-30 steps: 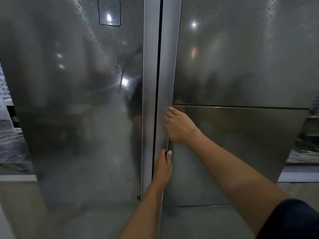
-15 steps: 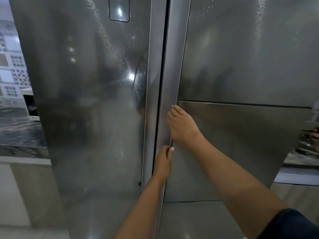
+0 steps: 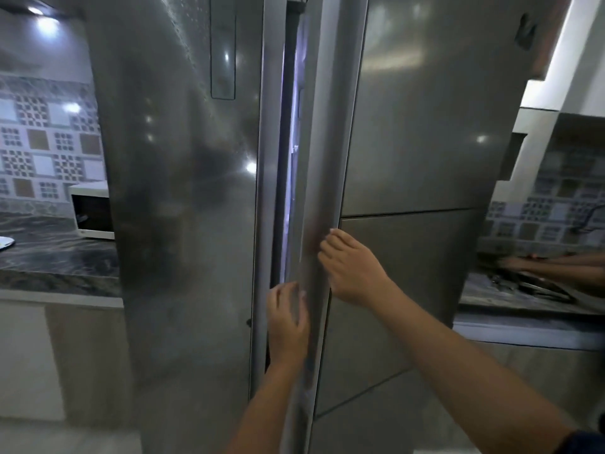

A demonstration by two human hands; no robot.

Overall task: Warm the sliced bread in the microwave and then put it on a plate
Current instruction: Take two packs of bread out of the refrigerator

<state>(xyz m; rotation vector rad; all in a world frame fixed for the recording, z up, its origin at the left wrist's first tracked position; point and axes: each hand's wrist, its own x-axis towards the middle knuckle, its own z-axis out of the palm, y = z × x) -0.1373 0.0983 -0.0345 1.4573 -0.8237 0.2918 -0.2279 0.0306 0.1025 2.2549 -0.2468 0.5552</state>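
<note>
Left hand [image 3: 288, 326] hooked round the inner edge of the right door [image 3: 425, 142] of a steel fridge, fingers curled into the gap and clamped on the edge, thumb lying along the front face. Right hand [image 3: 355, 267] just above it on the same edge, fingers [image 3: 327, 244] bent and pressed into the vertical handle strip, wrist and bare forearm running back to a dark sleeve [image 3: 586, 442] at the lower right corner. Both grips closed on that door, neither spread.

Door ajar: narrow gap [image 3: 291, 158] between it and the left door [image 3: 183, 224], lit bluish-white from inside; contents of the fridge too thin a sliver to make out. Brushed grey metal on both doors, glossy, with ceiling lights mirrored as bright spots; a seam across the right door at hand height; a tall narrow control panel [image 3: 222, 47] high on the left door.

Sliced bread not to be placed from this view. Microwave [image 3: 91, 211], white with a dark window, on the dark marbled worktop [image 3: 55, 257] well to the left, its right part hidden behind the left door. Something white [image 3: 5, 242] at the frame's left edge on the same worktop, too cut off to tell. Patterned tile wall [image 3: 42, 142] behind.

On the right, past the door, a second worktop [image 3: 523, 326] with blurred dark items and another person's arm [image 3: 556, 262] stretched over it.
</note>
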